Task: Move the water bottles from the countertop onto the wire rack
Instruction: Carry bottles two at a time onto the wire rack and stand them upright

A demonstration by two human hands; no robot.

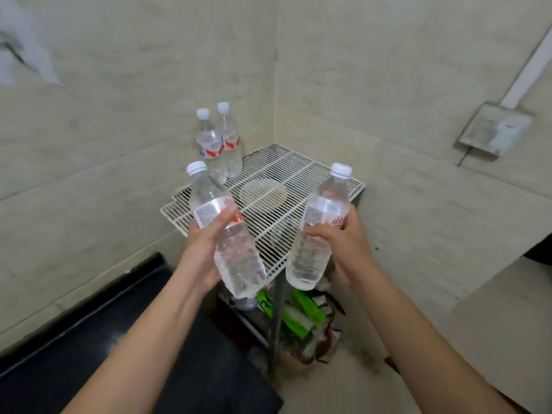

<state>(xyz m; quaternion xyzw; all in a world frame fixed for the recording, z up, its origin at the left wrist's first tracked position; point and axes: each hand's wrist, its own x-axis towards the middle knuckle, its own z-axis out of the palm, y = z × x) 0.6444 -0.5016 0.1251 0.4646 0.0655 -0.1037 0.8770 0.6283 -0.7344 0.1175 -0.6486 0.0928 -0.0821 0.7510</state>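
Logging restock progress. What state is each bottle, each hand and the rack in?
Left hand: grips left bottle.
Right hand: grips right bottle.
Left bottle: capped, tilted, aloft.
Right bottle: capped, tilted, aloft.
Rear-left bottle: capped, upright on rack.
Rear-right bottle: capped, upright on rack.
Wire rack: bears both rear bottles.

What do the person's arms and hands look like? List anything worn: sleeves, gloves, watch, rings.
Nothing worn shows. The left forearm and right forearm are bare down to the frame's edge, no sleeve in view. The left hand and right hand are ungloved; no watch, band or ring is visible.
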